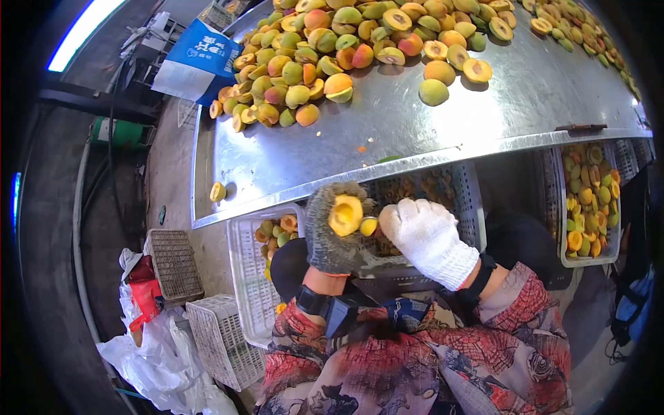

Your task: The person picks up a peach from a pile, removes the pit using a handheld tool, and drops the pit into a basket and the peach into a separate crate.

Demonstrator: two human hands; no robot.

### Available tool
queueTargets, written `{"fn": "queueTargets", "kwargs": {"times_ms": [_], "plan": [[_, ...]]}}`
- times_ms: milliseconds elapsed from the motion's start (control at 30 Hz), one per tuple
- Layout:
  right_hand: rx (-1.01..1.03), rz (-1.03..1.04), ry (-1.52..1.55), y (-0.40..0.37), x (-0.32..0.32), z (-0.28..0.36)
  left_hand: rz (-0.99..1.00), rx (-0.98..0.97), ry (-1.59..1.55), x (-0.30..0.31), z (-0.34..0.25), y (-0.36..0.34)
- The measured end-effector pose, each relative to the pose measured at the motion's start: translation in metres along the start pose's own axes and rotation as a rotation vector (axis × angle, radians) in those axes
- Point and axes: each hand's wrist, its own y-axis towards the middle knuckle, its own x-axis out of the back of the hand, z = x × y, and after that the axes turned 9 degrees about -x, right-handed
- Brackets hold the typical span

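My left hand [330, 243], in a dark grey knitted glove, holds a peach half [345, 215] with its yellow cut face up and a hollow in the middle. In a white knitted glove, my right hand [423, 238] is closed around a small pitting spoon [369, 226]. The spoon's round metal end holds a yellow bit and sits right beside the peach half; its handle is hidden in the fist. Both hands are over a crate [469, 207] of brownish pits or scraps, just in front of the metal table [387, 131].
Whole and halved peaches [304, 72] are heaped on the table, near a blue carton [197, 59]. A white crate [259, 304] with peaches stands at left, another crate [590, 261] of halves at right. Stacked crates [225, 339] and plastic bags [162, 360] lie lower left.
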Motion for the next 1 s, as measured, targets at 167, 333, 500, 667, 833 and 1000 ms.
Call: {"fn": "queueTargets", "kwargs": {"times_ms": [167, 333, 500, 667, 833, 1000], "plan": [[-0.003, 0.061, 0.019, -0.007, 0.001, -0.006, 0.037, -0.018, -0.099, 0.017, -0.013, -0.002], [-0.13, 0.343, 0.379, -0.002, 0.018, -0.003, 0.038, -0.028, -0.124, 0.018, -0.016, -0.009], [-0.207, 0.445, 0.611, 0.002, 0.018, 0.004, 0.043, -0.054, -0.106, 0.027, -0.037, -0.013], [-0.146, 0.416, 0.88, 0.009, 0.019, 0.016, 0.019, -0.028, -0.012, 0.026, -0.023, -0.017], [-0.127, 0.482, 0.852, 0.006, 0.005, 0.019, 0.112, -0.037, 0.091, 0.013, -0.007, -0.02], [-0.073, 0.424, 1.08, 0.001, -0.008, 0.018, 0.123, -0.096, 0.098, 0.009, -0.004, -0.021]]}}
